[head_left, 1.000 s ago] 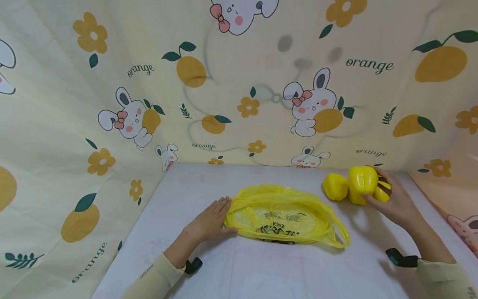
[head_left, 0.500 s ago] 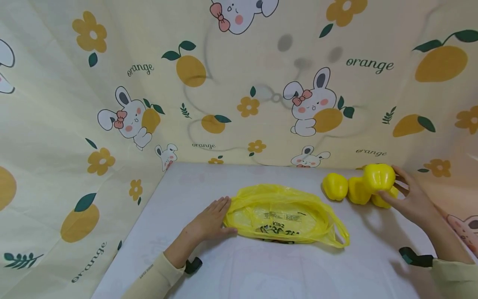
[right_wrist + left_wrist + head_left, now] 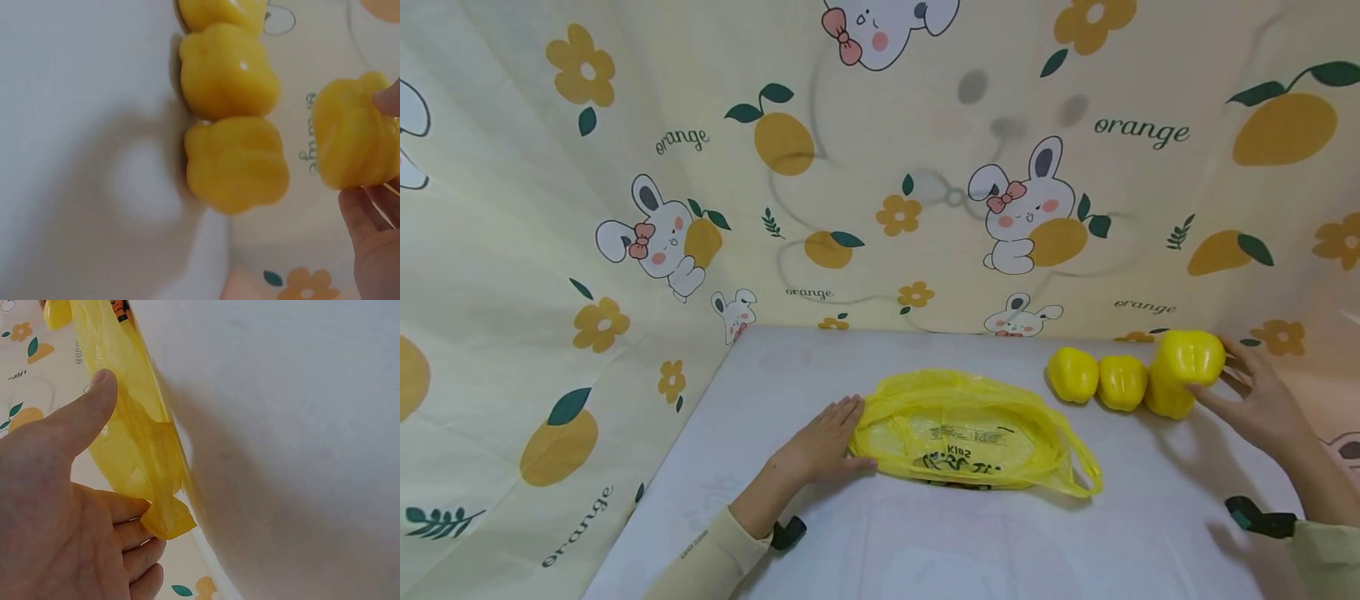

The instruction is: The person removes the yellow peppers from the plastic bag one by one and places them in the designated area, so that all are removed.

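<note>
My right hand (image 3: 1258, 400) holds a glossy yellow bell pepper (image 3: 1193, 358) up above the table, thumb on one side and fingers on the other. The right wrist view shows this held pepper (image 3: 350, 137) apart from the row beside it. That row has three more yellow peppers on the table: a left one (image 3: 1072, 375), a middle one (image 3: 1122, 383) and a right one (image 3: 1168, 402), partly hidden by the held pepper. My left hand (image 3: 822, 446) touches the left end of a yellow plastic bag (image 3: 955, 425), thumb and fingers extended; its fingertips (image 3: 140, 534) are at the bag's gathered corner.
The bag lies with its mouth spread and a handle loop (image 3: 1084, 467) trailing right on the white table (image 3: 880, 542). A patterned cloth (image 3: 865, 192) with rabbits and oranges hangs behind the table and along both sides.
My right hand has carried the held pepper rightward, from over the middle pepper to over the right one, uncovering the middle pepper. My left hand and the bag have stayed in place.
</note>
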`<move>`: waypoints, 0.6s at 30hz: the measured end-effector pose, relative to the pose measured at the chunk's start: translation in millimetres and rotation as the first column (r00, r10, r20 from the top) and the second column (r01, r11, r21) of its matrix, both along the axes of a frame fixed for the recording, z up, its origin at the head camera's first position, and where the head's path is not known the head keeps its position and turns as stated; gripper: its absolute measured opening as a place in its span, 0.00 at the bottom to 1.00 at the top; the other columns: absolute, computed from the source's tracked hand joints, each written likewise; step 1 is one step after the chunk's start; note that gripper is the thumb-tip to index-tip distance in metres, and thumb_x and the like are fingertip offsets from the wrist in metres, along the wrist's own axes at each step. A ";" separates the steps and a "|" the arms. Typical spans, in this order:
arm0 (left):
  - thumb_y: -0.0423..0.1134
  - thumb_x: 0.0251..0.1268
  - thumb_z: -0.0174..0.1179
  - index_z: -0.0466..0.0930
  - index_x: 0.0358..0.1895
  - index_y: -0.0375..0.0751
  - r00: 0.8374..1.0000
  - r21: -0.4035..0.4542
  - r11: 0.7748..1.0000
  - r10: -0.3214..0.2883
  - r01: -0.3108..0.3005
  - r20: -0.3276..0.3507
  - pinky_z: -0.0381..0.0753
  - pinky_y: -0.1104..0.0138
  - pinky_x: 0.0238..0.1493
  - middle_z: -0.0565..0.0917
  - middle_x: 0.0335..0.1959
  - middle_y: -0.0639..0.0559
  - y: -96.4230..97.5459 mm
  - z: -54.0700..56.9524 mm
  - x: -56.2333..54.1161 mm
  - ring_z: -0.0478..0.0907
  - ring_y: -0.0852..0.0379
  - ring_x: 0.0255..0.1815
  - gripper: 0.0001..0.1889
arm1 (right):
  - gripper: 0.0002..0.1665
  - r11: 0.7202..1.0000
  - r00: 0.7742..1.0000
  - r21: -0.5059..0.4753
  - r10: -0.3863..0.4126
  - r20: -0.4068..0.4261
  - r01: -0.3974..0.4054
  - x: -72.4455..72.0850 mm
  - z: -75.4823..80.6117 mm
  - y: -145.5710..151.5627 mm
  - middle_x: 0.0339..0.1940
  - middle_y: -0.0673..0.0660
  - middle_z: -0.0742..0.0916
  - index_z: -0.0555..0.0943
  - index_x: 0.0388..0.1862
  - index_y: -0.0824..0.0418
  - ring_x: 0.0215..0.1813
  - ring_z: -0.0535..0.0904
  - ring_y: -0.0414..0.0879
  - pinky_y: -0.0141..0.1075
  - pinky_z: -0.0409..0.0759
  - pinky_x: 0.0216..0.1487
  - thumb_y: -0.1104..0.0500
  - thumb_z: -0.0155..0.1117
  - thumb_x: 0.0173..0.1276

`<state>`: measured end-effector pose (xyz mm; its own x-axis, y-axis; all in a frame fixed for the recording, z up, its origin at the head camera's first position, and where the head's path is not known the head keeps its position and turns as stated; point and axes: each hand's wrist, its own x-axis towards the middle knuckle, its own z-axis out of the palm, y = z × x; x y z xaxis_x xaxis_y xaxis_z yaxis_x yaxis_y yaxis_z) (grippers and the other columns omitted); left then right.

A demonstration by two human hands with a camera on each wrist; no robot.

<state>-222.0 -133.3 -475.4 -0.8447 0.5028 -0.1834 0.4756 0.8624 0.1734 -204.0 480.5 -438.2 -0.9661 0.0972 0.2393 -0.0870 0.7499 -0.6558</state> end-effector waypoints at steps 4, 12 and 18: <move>0.68 0.74 0.62 0.48 0.88 0.35 1.000 0.004 1.000 0.001 -0.001 0.002 0.48 0.53 0.89 0.52 0.89 0.42 0.6 1.7 1.1 0.47 0.45 0.90 0.55 | 0.55 1.000 1.000 -0.005 -0.015 0.011 0.015 0.4 -3.8 10.5 0.86 0.79 0.50 0.40 0.90 0.64 0.78 0.53 0.87 0.41 0.58 0.81 0.57 0.65 0.81; 0.67 0.73 0.63 0.49 0.88 0.35 1.000 0.011 1.000 0.006 -0.006 0.009 0.49 0.52 0.89 0.53 0.89 0.41 1.0 1.1 1.6 0.48 0.45 0.90 0.55 | 0.55 0.998 0.998 0.000 -0.068 0.015 0.068 4.5 -10.6 27.7 0.87 0.78 0.49 0.40 0.90 0.64 0.80 0.50 0.86 0.46 0.60 0.78 0.54 0.65 0.81; 0.69 0.74 0.61 0.48 0.88 0.35 1.000 -0.003 1.000 0.000 0.000 0.001 0.48 0.53 0.89 0.52 0.89 0.41 0.6 0.5 1.1 0.47 0.45 0.90 0.55 | 0.53 0.996 0.996 -0.032 -0.086 -0.020 0.086 7.9 -15.7 32.9 0.88 0.76 0.46 0.40 0.90 0.65 0.82 0.46 0.83 0.19 0.50 0.72 0.58 0.63 0.82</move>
<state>-220.9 -132.7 -474.9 -0.8444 0.5023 -0.1860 0.4757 0.8629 0.1709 -196.1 513.5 -454.0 -0.9485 0.1874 0.2553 -0.0373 0.7344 -0.6777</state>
